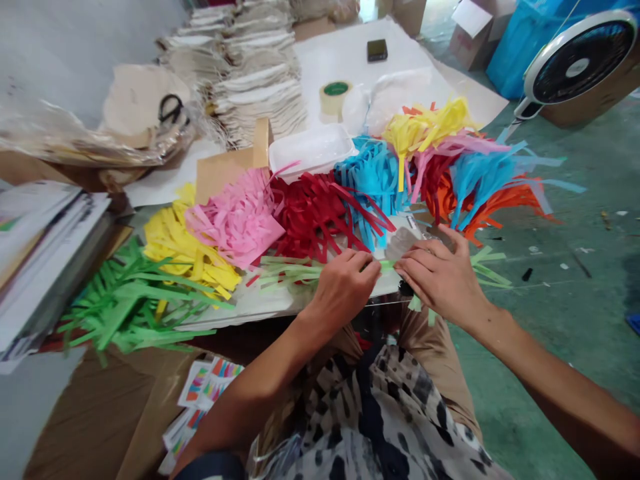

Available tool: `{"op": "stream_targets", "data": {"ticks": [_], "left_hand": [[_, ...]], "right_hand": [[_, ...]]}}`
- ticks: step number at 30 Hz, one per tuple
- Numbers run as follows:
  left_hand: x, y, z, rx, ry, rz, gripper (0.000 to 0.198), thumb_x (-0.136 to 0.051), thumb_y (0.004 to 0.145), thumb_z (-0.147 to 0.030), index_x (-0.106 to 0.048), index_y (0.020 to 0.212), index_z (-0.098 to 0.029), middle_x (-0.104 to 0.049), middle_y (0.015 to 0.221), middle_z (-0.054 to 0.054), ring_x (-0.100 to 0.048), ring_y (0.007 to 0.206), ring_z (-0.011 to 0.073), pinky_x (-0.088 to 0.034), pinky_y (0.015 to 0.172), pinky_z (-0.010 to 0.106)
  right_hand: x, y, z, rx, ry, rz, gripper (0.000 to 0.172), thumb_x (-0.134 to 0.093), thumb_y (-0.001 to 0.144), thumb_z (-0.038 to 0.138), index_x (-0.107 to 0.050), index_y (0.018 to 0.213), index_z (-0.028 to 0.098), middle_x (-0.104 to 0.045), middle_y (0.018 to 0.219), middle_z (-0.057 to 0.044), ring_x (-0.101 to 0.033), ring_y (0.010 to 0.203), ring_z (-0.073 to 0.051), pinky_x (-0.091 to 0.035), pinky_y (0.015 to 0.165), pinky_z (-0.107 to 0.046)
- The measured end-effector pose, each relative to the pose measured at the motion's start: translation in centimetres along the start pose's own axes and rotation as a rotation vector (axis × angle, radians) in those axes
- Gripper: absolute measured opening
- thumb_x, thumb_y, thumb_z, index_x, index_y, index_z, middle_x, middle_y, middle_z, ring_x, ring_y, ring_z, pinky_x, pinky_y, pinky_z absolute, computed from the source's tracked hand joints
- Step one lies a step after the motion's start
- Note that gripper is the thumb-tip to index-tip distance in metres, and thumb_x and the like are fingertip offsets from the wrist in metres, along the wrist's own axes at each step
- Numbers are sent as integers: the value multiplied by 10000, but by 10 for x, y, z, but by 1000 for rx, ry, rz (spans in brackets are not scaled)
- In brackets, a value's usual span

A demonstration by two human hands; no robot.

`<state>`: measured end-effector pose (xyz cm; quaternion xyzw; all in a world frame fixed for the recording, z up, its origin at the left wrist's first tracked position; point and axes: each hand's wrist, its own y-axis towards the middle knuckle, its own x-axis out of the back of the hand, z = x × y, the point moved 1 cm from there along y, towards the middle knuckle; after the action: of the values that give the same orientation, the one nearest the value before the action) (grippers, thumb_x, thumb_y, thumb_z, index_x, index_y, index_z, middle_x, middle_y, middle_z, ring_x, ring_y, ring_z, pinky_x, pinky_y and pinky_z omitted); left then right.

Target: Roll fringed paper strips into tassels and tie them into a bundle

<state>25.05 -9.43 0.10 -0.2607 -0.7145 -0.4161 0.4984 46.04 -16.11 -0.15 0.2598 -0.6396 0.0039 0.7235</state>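
My left hand (345, 283) and my right hand (440, 273) meet over a light green fringed paper strip (290, 272), both pinching it near its middle on a white board (260, 303). The strip's cut ends fan out to the left and right of my hands. Just beyond my fingers lie piles of fringed paper: red (315, 213), pink (235, 217), yellow (185, 250), blue (370, 177). A darker green pile (130, 300) lies at the left.
More yellow, pink, blue and orange fringes (480, 180) lie at the right. A white foam tray (310, 147), tape roll (334, 93), scissors (171, 107), stacked cloth bags (255, 67) and paper stacks (40, 247) surround them. A fan (580, 60) stands on the green floor.
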Motion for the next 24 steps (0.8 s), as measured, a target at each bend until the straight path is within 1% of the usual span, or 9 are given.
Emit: {"op": "stream_targets", "data": {"ticks": [2, 4, 6, 9, 13, 15, 20, 22, 24], "left_hand": [[-2, -3, 0, 4, 7, -11, 174, -554, 1052, -158, -717, 994, -182, -760, 1031, 72, -648, 939, 224, -522, 803, 357], [0, -8, 4, 32, -12, -15, 193, -548, 1056, -154, -714, 962, -187, -752, 992, 65, -642, 926, 216, -516, 810, 353], [5, -14, 9, 101, -46, -16, 187, -558, 1062, -196, -709, 952, -189, -741, 960, 64, -634, 920, 219, -514, 833, 364], [13, -18, 19, 229, -91, -3, 146, -608, 1048, -274, -696, 962, -196, -734, 969, 64, -622, 932, 233, -504, 856, 386], [15, -16, 28, 325, -119, 42, 133, -659, 1016, -307, -678, 935, -203, -723, 976, 53, -621, 947, 240, -485, 871, 392], [14, -14, 29, 347, -130, 50, 134, -681, 997, -304, -671, 910, -203, -714, 972, 51, -624, 955, 239, -483, 882, 390], [15, -11, 29, 376, -148, 56, 149, -705, 967, -286, -650, 853, -208, -699, 934, 43, -615, 937, 232, -474, 860, 378], [16, -9, 30, 389, -139, 71, 163, -719, 951, -279, -641, 828, -207, -697, 920, 41, -611, 925, 231, -469, 850, 377], [16, -7, 30, 399, -118, 87, 174, -733, 935, -281, -633, 813, -206, -698, 913, 42, -604, 920, 235, -463, 833, 375]], "right_hand": [[1, -1, -1, -19, 25, 22, 192, -561, 1072, 302, -737, 1020, 249, -782, 996, -19, -651, 1091, -264, -236, 1241, -595], [1, -2, -3, -62, 60, 30, 203, -551, 1074, 326, -728, 1022, 240, -764, 978, -27, -640, 1061, -263, -250, 1227, -590], [0, -4, -7, -126, 99, 29, 214, -547, 1070, 345, -718, 1002, 235, -747, 952, -36, -632, 1029, -267, -271, 1205, -586], [-3, -5, -10, -197, 129, 60, 230, -532, 1067, 367, -698, 992, 227, -732, 943, -52, -623, 1030, -288, -284, 1181, -581], [-3, 3, -7, -220, 61, 131, 263, -488, 1062, 373, -668, 952, 214, -701, 896, -67, -607, 1015, -314, -319, 1125, -574], [-1, 9, -4, -221, 21, 161, 269, -480, 1049, 365, -660, 922, 212, -686, 865, -76, -598, 992, -321, -335, 1090, -574], [0, 20, 1, -228, -32, 184, 263, -496, 1012, 358, -652, 869, 203, -687, 855, -106, -580, 972, -337, -341, 1047, -591], [0, 21, 2, -228, -63, 183, 266, -494, 1012, 357, -651, 866, 198, -691, 861, -121, -576, 978, -344, -336, 1053, -603], [1, 20, 5, -227, -105, 153, 258, -500, 1012, 361, -655, 884, 200, -697, 883, -135, -574, 1013, -357, -310, 1091, -630]]}}
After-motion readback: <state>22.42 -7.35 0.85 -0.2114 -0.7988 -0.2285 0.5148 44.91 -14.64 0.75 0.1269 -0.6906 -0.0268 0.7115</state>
